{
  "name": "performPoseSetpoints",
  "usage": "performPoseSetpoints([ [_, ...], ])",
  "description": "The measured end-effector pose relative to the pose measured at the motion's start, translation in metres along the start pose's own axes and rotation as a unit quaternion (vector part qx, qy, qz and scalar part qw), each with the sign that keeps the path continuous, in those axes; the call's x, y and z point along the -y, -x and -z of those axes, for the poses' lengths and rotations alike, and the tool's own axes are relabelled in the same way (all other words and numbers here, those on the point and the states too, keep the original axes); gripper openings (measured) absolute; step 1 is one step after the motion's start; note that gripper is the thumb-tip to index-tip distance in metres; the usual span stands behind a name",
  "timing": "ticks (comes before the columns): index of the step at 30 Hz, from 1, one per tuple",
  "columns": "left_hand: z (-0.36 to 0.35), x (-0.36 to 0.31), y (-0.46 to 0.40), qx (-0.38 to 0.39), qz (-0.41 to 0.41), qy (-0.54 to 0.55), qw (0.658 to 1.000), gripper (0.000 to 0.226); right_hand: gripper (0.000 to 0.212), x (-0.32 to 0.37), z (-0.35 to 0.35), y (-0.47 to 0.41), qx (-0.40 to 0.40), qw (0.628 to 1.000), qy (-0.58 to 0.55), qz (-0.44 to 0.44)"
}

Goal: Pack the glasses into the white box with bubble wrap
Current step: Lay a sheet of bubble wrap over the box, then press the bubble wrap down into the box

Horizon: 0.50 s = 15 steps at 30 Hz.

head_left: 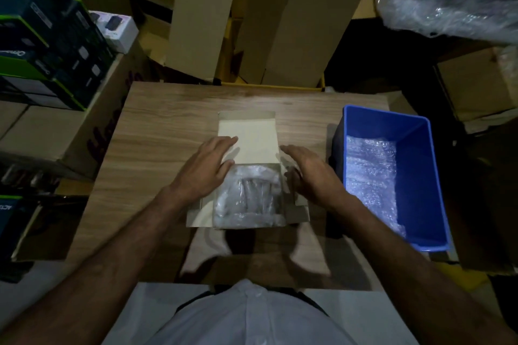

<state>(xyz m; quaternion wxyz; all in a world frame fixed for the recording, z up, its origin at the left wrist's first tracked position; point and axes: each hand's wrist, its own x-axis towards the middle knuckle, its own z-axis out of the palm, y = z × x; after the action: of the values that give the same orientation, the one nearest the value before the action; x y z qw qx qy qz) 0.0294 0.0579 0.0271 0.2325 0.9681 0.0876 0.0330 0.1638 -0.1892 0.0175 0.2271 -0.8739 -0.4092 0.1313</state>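
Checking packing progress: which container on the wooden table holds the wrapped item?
The open white cardboard box between the hands holds a bubble-wrapped bundle; the blue plastic bin to its right holds only loose bubble wrap.

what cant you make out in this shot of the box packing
Head view only:
- Glasses: only a dark blur inside the bubble wrap bundle in the white box.
- Box side flaps: partly covered by the left hand and right hand.
- Blue bin floor: hidden under loose bubble wrap.
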Motion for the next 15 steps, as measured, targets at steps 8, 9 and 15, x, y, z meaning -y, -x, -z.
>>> performPoseSetpoints([
  [8, -0.048, -0.066, -0.002, 0.031, -0.044, -0.009, 0.999, 0.067, 0.067, -0.015, -0.002, 0.036, -0.062, 0.995, 0.067, -0.045],
  [9, -0.054, -0.075, -0.006, 0.034, -0.047, -0.011, 0.998, 0.068, 0.065, -0.02, 0.0, 0.042, -0.074, 0.994, 0.066, -0.054],
  [15, -0.086, -0.13, -0.034, 0.04, -0.104, -0.051, 0.992, 0.064, 0.069, -0.071, 0.022, 0.081, -0.104, 0.987, 0.051, -0.113],
])
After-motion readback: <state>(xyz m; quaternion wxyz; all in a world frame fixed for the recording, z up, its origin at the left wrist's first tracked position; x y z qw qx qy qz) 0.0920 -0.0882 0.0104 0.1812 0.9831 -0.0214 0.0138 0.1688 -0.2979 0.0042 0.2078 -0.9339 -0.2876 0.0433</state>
